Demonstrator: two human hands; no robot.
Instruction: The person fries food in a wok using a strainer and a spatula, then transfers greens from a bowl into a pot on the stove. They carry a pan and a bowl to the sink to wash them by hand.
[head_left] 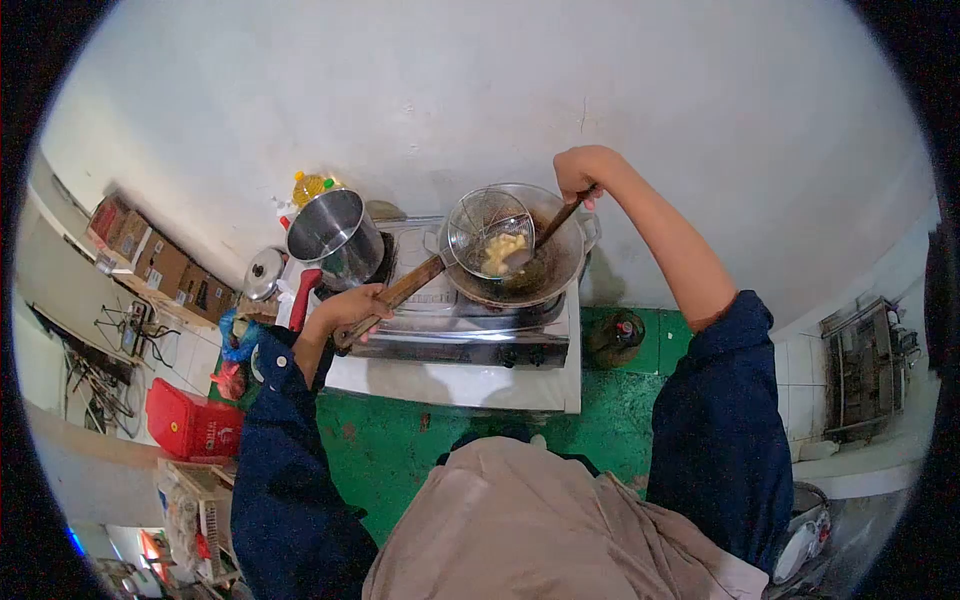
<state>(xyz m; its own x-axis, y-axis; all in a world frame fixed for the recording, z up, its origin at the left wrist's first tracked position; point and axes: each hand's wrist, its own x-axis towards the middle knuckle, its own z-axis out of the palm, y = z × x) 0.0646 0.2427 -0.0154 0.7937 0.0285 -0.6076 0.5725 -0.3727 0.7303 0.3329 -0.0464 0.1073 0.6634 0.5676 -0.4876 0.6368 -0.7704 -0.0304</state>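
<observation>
My left hand is closed around the wooden handle of a round wire-mesh skimmer. The skimmer's basket is over the left part of a wok, with pale yellow food pieces in it. In my right hand, the fingers wrap the wooden handle of a spatula. Its blade slants down to the food at the basket's right edge; whether it touches the pieces is hard to tell. Dark, shiny liquid, apparently oil, shows in the bottom of the wok, which sits on the stove's right side.
A tall steel pot stands on the left of the stove, near a yellow oil bottle and a metal lid. The wall rises close behind. A gas cylinder stands right, a red container left, below cardboard boxes.
</observation>
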